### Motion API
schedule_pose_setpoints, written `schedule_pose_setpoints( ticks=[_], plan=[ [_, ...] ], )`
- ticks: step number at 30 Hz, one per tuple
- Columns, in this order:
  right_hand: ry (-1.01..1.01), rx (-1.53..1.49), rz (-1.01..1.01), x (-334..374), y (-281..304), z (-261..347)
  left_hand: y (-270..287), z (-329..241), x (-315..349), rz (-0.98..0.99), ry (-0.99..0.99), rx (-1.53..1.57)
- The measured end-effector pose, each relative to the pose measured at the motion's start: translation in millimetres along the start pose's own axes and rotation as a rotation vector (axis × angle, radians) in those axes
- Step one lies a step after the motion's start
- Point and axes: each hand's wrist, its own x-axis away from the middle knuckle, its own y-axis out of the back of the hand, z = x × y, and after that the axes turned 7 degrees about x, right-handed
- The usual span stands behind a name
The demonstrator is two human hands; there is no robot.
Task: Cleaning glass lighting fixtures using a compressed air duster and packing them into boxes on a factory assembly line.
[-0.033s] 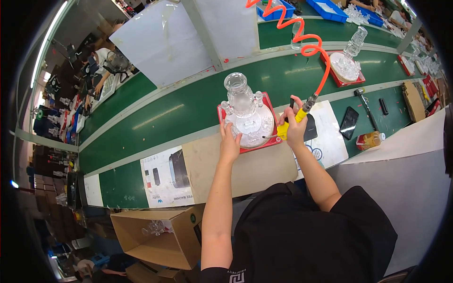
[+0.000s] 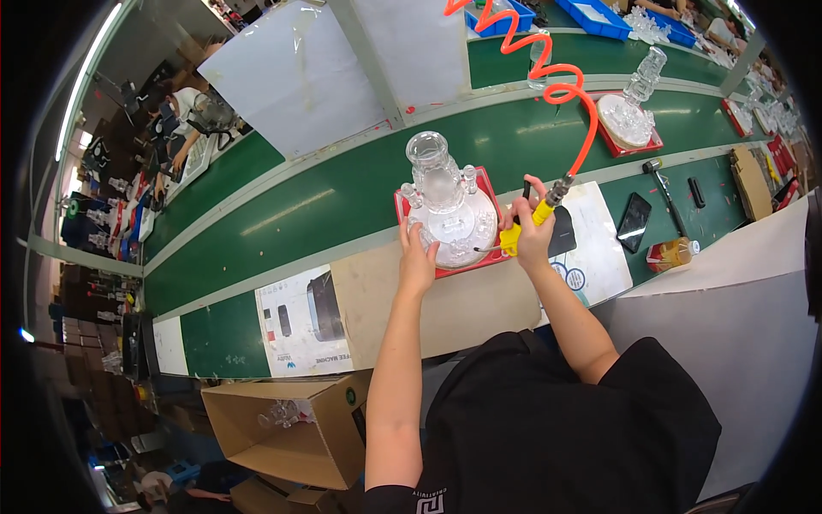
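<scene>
A clear glass vessel with a tall open neck and small side spouts (image 2: pixel 441 184) stands upright on a round white base (image 2: pixel 458 224) over a red square tray (image 2: pixel 485 184). My left hand (image 2: pixel 417 264) rests at the base's near left edge, fingers apart and touching it. Wrapped in my right hand (image 2: pixel 533 236) is a yellow air blow gun (image 2: pixel 511 240). Its thin nozzle points left, with the tip over the right near part of the base. An orange coiled hose (image 2: pixel 591 128) runs up from the gun's back end.
A similar glass piece (image 2: pixel 629 111) sits on another red tray at the far right. On the right lie a phone (image 2: pixel 634 223), a hammer (image 2: pixel 666 197) and a drink bottle (image 2: pixel 672 254). Cardboard (image 2: pixel 428 313) covers the near bench edge; an open carton (image 2: pixel 282 433) holds glass below left.
My right hand and the air blow gun have shifted very slightly left. My left hand and the glass vessel stay where they were.
</scene>
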Motion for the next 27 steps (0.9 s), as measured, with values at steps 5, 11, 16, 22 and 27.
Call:
schedule_pose_setpoints(
  ticks=[5, 11, 16, 22, 27],
  plan=[
    [0.019, 0.098, 0.127, 26, -10, -10, 1, -1, 0, 0.008, 0.000, 0.002],
    [-0.051, 0.082, 0.252, 56, -30, -28, -3, 3, 4, -0.012, -0.020, -0.018],
    [-0.044, 0.064, 0.225, 58, -36, -39, -4, 9, 4, -0.041, -0.089, -0.060],
    [0.000, 0.101, 0.135, 35, -6, -24, -1, 0, 3, -0.040, -0.032, -0.056],
    [0.054, 0.202, 0.023, 3, 28, -15, -4, -3, 2, -0.052, 0.018, 0.002]
  ],
)
